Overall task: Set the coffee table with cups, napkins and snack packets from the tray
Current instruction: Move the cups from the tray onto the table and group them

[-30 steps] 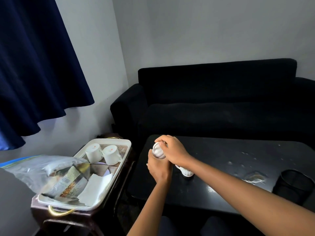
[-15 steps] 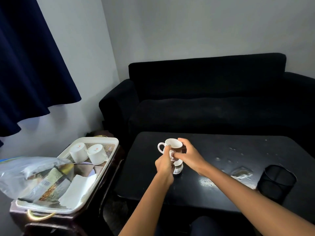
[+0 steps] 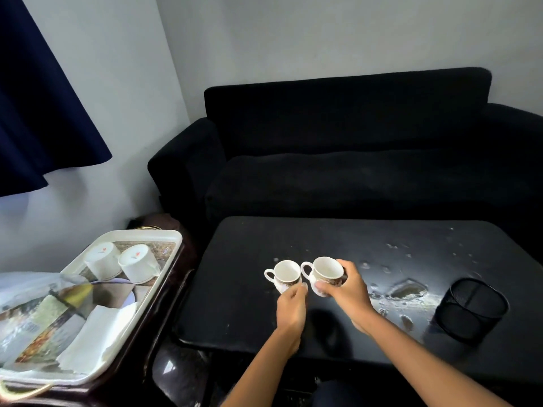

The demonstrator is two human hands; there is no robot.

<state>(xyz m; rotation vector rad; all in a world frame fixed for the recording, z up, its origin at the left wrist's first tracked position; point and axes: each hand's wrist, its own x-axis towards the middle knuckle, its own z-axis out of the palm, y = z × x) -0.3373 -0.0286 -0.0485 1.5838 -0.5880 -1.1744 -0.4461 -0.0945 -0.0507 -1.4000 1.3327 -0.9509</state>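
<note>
Separated since half a second ago, the two cups that were held stacked one above the other are now seen side by side over the black counter [image 3: 235, 289]. Both are upright with their mouths up and their handles turned to the left.

The left cup [image 3: 284, 275] is pinched at its lower near side by the fingertips of the left hand [image 3: 291, 311]. The right cup [image 3: 324, 274] is grasped round its body by the right hand [image 3: 348, 292], with the thumb laid across the near side and the fingers curled behind the far side. The two cups are just beside each other; whether they touch, and whether their bases rest on the counter or are held slightly above it, cannot be told.

To the left of the counter a white tray [image 3: 152, 235] is carried on a dark side stand. Two more white cups [image 3: 102, 259] [image 3: 138, 262] are laid mouth down at its far end, close together. White napkins [image 3: 94, 336] are seen at its near right part, and snack packets inside a clear plastic bag [image 3: 35, 312] are laid over its near left part.

On the right part of the counter a black mesh holder [image 3: 470, 309] is stood upright, near a patch of pale, worn surface. A black sofa [image 3: 352, 142] is placed behind the counter, and a dark blue curtain [image 3: 44, 98] is hung at the upper left.
</note>
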